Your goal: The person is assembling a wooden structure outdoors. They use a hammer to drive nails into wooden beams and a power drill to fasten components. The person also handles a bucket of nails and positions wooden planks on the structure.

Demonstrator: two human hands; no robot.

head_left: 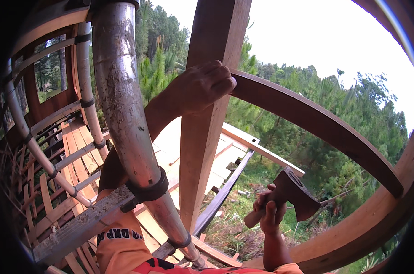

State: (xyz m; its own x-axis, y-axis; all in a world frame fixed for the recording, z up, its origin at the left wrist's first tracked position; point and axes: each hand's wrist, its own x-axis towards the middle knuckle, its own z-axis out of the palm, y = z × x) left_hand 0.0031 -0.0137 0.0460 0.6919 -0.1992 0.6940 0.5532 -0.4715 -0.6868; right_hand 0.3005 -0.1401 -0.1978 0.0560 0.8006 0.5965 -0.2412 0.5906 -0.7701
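Left hand [209,86] has its fingers closed on the left end of a brown wooden board [316,121], in front of an upright timber post [195,169]; the right hand [272,210], lower, grips a hatchet [291,189] by its wooden handle, head uppermost. Far left, loose-looking planks [79,146] lie below a metal scaffold pole [122,86], which crosses before the left forearm. Rightmost, the board's far end meets a pale timber beam [353,230].

A dark, narrow plank [316,116] runs rightward from the upright post [200,150]; right of the post tilts a dark-headed hatchet [291,187].
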